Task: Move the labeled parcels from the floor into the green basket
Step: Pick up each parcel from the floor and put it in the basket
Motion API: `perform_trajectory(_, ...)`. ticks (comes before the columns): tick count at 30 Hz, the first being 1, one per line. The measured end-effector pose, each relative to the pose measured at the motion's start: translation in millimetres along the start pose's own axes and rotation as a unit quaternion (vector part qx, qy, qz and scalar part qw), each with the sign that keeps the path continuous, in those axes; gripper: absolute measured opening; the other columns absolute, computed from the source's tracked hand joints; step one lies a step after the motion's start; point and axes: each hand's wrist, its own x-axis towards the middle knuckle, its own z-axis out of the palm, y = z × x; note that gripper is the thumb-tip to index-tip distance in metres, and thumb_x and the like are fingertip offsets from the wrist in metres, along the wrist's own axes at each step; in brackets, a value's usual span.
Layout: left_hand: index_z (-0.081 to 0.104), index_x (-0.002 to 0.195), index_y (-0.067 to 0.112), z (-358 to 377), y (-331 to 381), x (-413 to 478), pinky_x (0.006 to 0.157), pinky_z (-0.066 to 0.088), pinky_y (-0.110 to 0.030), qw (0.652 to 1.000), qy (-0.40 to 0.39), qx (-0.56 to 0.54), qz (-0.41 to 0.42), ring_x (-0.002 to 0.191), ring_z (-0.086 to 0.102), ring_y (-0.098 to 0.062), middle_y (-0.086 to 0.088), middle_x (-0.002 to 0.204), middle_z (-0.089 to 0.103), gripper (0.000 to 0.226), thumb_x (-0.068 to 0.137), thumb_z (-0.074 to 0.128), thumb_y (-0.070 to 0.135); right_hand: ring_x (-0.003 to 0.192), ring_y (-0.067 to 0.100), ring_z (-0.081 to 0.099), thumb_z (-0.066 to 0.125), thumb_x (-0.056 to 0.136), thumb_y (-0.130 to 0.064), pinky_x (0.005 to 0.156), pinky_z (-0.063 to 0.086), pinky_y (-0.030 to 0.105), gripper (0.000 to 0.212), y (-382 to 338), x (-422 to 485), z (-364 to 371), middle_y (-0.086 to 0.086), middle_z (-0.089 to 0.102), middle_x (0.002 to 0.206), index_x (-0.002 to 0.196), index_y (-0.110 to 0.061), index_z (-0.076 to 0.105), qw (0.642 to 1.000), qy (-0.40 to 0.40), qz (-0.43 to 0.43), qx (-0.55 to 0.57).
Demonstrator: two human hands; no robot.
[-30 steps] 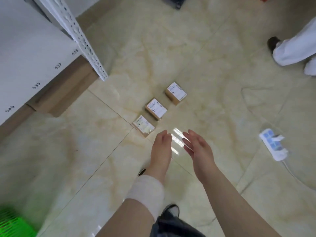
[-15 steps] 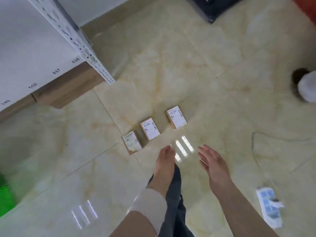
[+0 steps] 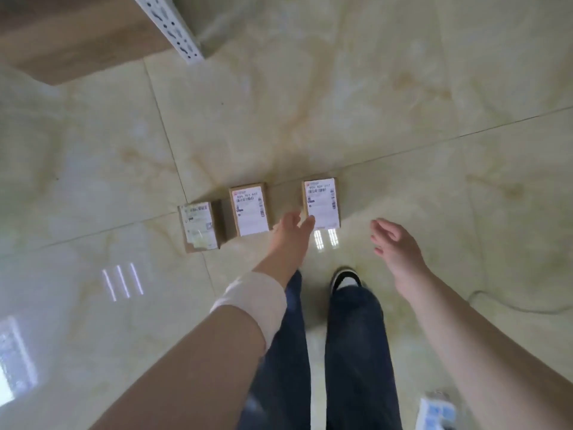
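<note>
Head view: three labeled parcels sit in a row on the tiled floor (image 3: 372,88), labels up. Left parcel (image 3: 200,226) is the smallest, its label wrinkled; middle parcel (image 3: 249,211) is just beside it; right parcel (image 3: 321,203) stands a little apart from the middle one. Left hand (image 3: 288,234) is reaching out with fingers extended and empty, fingertips overlapping the lower left corner of the right parcel; can't tell if it's touching or above it. A white wrap (image 3: 254,301) is around that wrist. Right hand (image 3: 395,243) is loosely spread with fingers slightly curled, empty, off to the right of the parcels and clear of them. Dark trousers (image 3: 356,352) and a shoe (image 3: 345,279) are below the hands. A perforated shelf post (image 3: 169,26) is at top left. Green basket isn't in frame.
</note>
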Motion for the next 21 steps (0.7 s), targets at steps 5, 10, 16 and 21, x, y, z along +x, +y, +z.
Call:
perform_trajectory(5,0.031,0.139,0.015,39,-28,104,0.102,0.031,-0.03,1.0,0.002,-0.03,-0.007,0.119,0.045,-0.017,0.006,0.13,0.049,0.06,0.087,0.047,0.042,0.125,0.02,0.05,0.05,0.093,-0.038,0.101,0.039,0.031,0.053,23,99,24,0.004,0.047,0.143,0.14,-0.014,0.041,0.996,-0.047,-0.031,-0.067)
perform_trajectory(10,0.016,0.147,0.023,83,-72,196,0.106,0.039,-0.05,0.992,0.047,-0.118,0.012,0.131,0.044,-0.028,-0.005,0.15,0.034,0.066,0.091,0.046,0.043,0.086,0.014,0.065,0.041,0.098,-0.033,0.081,0.052,0.04,0.033,65,188,60,0.01,0.069,0.101,0.103,-0.008,0.063,0.99,-0.037,-0.109,-0.076)
perform_trajectory(16,0.035,0.137,0.027,106,-102,229,0.091,0.052,-0.034,0.974,0.084,-0.181,0.112,0.112,0.057,-0.015,-0.001,0.128,0.052,0.075,0.073,0.048,0.062,0.064,0.005,0.063,0.043,0.089,-0.049,0.057,0.05,0.022,0.047,109,237,92,-0.007,0.069,0.069,0.083,-0.006,0.061,0.981,-0.067,-0.175,0.045)
perform_trajectory(21,0.026,0.141,0.033,105,-99,221,0.092,0.047,-0.026,0.964,0.035,-0.234,0.121,0.118,0.051,-0.01,0.004,0.134,0.047,0.067,0.08,0.044,0.053,0.114,0.039,0.058,0.061,0.056,-0.08,0.097,0.045,0.059,0.104,107,226,92,0.02,0.061,0.123,0.127,-0.006,0.049,0.977,-0.133,-0.089,0.143)
